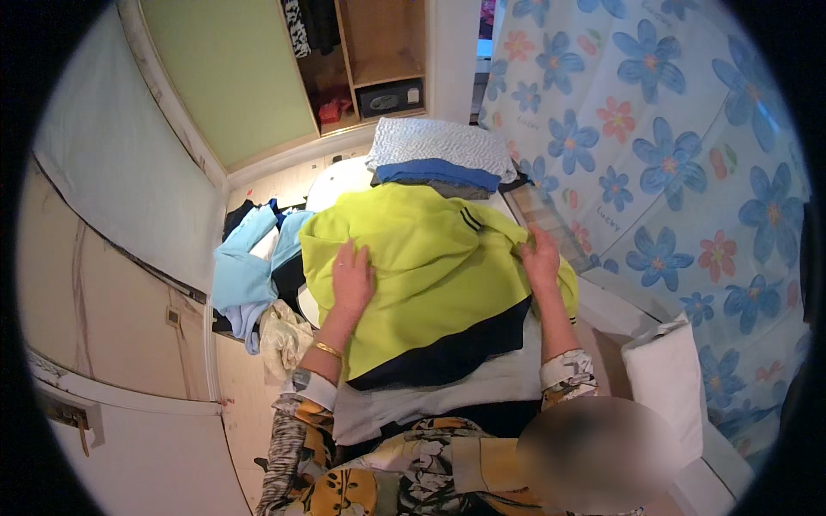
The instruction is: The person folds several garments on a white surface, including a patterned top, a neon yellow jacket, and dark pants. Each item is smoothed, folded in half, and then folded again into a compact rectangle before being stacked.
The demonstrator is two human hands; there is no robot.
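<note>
A yellow-green sweatshirt [413, 258] lies rumpled in front of me, with dark stripes on its cuff and a black panel [452, 348] along the near side. My right hand [541, 259] pinches its fabric at the right, beside a sleeve that hangs down past my wrist. On the left part of the sweatshirt rests my left hand [353, 277], fingers slightly apart; whether they grip the cloth is hidden. Beneath the sweatshirt, a light grey cloth [426, 409] shows toward my body.
Folded textiles, a grey-white patterned one [439, 145] over a blue one [439, 173], lie beyond the sweatshirt. Light blue garments [242, 277] are heaped at left, near a cream cloth [284, 338]. A flowered curtain [645, 161] hangs at right; an open wardrobe [387, 58] stands behind.
</note>
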